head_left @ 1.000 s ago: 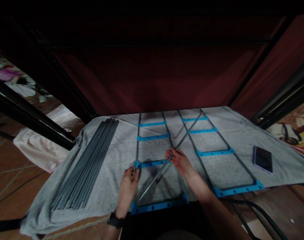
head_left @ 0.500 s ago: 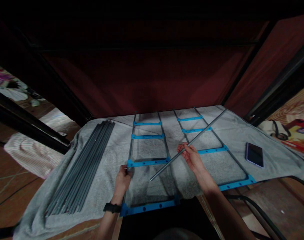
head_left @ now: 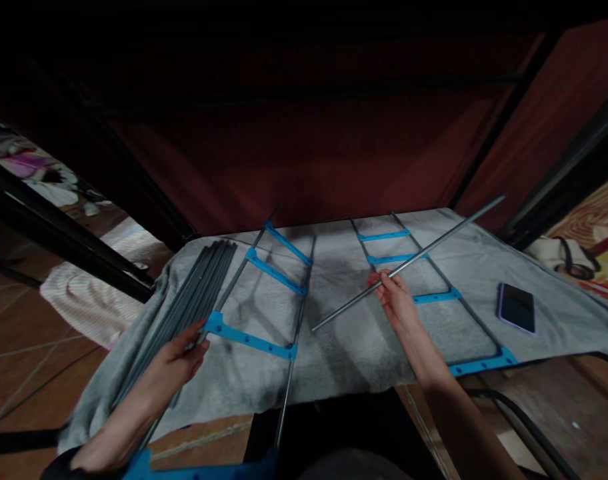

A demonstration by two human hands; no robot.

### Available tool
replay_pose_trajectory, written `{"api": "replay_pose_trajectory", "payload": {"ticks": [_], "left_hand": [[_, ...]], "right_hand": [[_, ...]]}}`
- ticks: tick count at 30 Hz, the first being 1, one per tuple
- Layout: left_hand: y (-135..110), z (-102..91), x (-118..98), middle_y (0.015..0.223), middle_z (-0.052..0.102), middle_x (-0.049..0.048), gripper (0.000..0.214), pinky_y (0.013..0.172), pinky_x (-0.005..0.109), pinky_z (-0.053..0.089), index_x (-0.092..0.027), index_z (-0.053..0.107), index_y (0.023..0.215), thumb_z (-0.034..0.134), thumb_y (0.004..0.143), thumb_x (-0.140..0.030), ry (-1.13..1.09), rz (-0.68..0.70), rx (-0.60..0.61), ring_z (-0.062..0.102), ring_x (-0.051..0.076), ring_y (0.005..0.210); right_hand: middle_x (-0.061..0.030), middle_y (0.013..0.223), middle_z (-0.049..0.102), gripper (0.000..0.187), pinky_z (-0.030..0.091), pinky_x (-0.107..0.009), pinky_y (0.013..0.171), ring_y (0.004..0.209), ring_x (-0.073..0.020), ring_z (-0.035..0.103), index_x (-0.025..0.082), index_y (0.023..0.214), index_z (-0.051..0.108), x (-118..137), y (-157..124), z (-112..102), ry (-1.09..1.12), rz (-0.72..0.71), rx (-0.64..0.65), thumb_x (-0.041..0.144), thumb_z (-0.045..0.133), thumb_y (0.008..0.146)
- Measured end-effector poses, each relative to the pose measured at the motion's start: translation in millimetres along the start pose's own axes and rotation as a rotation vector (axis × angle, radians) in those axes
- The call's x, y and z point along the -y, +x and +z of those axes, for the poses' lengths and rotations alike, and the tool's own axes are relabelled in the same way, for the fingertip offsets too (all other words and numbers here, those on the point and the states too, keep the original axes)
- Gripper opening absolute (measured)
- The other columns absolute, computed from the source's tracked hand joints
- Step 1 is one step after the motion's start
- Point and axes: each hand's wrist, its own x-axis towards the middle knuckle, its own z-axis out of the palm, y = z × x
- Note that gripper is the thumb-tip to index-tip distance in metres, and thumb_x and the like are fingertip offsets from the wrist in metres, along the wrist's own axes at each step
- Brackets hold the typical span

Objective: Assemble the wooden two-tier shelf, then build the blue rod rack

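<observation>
Grey cloth lies before a dark red panel. I see the left hand with fingers wrapped round the side of a tilted blue-runged frame; the right hand's fingers pinch a grey rod, a phone to their right.

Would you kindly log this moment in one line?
left hand: gripping tilted blue-runged frame; right hand: holding gray rod; second frame: lying on cloth; phone: on cloth
</observation>
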Motion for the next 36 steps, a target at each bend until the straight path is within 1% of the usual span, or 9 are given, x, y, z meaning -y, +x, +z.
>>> {"api": "replay_pose_trajectory", "payload": {"ticks": [2,5,9,13,16,21,28,31,36], "left_hand": [[-3,-8.8,11,0.085,0.062,0.0019,0.071,0.053,0.024,0.045,-0.020,0.060,0.127,0.072,0.064,-0.051,-0.022,-0.031,-0.002,0.056,0.014,0.063],[-5,-14.7,22,0.067,0.056,-0.0022,0.074,0.046,0.024,0.041,-0.015,0.057,0.128,0.072,0.065,-0.052,-0.001,-0.056,0.052,0.051,0.014,0.052],[-3,-17.1,20,0.059,0.054,-0.0033,0.071,0.046,0.026,0.046,-0.013,0.055,0.126,0.072,0.072,-0.056,0.056,-0.063,0.136,0.053,0.015,0.048],[14,-19.1,21,0.055,0.050,-0.0058,0.084,0.039,0.026,0.043,-0.013,0.038,0.145,0.066,0.080,-0.058,0.104,-0.131,0.174,0.051,0.017,0.044],[31,-22.3,38,0.051,0.046,-0.0074,0.091,0.037,0.024,0.040,-0.011,0.031,0.150,0.066,0.080,-0.056,0.102,-0.175,0.181,0.049,0.017,0.043],[42,-27.4,66,0.065,0.055,-0.0033,0.080,0.039,0.022,0.036,-0.012,0.044,0.136,0.071,0.072,-0.053,0.016,-0.182,0.161,0.048,0.013,0.049],[38,-19.7,70,0.066,0.056,-0.0016,0.058,0.037,0.019,0.028,-0.016,0.056,0.117,0.068,0.073,-0.052,-0.032,-0.176,0.068,0.039,0.009,0.042],[44,-14.6,80,0.059,0.054,-0.0017,0.054,0.036,0.019,0.024,-0.016,0.058,0.113,0.065,0.075,-0.053,-0.031,-0.200,0.000,0.036,0.009,0.039],[58,-15.0,105,0.055,0.055,-0.0004,0.056,0.039,0.023,0.035,-0.016,0.064,0.098,0.070,0.067,-0.062,-0.042,-0.097,-0.062,0.044,0.013,0.043]], "right_hand": [[0.0019,0.086,0.075,0.025,0.058,-0.028,0.078,0.082,-0.0142,0.071,0.027,0.090,0.066,-4,2,4,-0.015,0.000,0.009,0.036,0.083,0.073],[0.0022,0.091,0.075,0.027,0.055,-0.028,0.075,0.085,-0.0149,0.070,0.027,0.091,0.065,-15,5,11,-0.055,0.011,0.029,0.039,0.081,0.074],[0.0020,0.094,0.073,0.028,0.053,-0.030,0.077,0.091,-0.0159,0.068,0.027,0.091,0.063,-33,8,25,-0.102,-0.042,0.043,0.042,0.080,0.073],[0.0016,0.092,0.071,0.029,0.052,-0.031,0.078,0.093,-0.0167,0.067,0.027,0.092,0.063,-44,9,40,-0.168,-0.136,0.038,0.045,0.077,0.075],[0.0003,0.091,0.070,0.029,0.053,-0.032,0.078,0.093,-0.0177,0.066,0.026,0.094,0.062,-44,12,49,-0.221,-0.183,0.065,0.047,0.074,0.078],[-0.0009,0.093,0.070,0.030,0.052,-0.031,0.077,0.091,-0.0174,0.066,0.025,0.097,0.061,-37,33,61,-0.262,-0.269,0.101,0.049,0.070,0.081],[-0.0008,0.092,0.070,0.031,0.051,-0.030,0.080,0.088,-0.0165,0.064,0.025,0.095,0.058,-53,74,90,-0.316,-0.360,0.080,0.051,0.068,0.081],[-0.0003,0.092,0.070,0.028,0.050,-0.030,0.084,0.089,-0.0164,0.063,0.026,0.095,0.059,-65,85,101,-0.365,-0.375,0.083,0.050,0.067,0.081],[0.0006,0.090,0.069,0.026,0.051,-0.030,0.084,0.088,-0.0158,0.064,0.026,0.093,0.058,-72,96,109,-0.346,-0.373,0.102,0.048,0.067,0.081]]}}
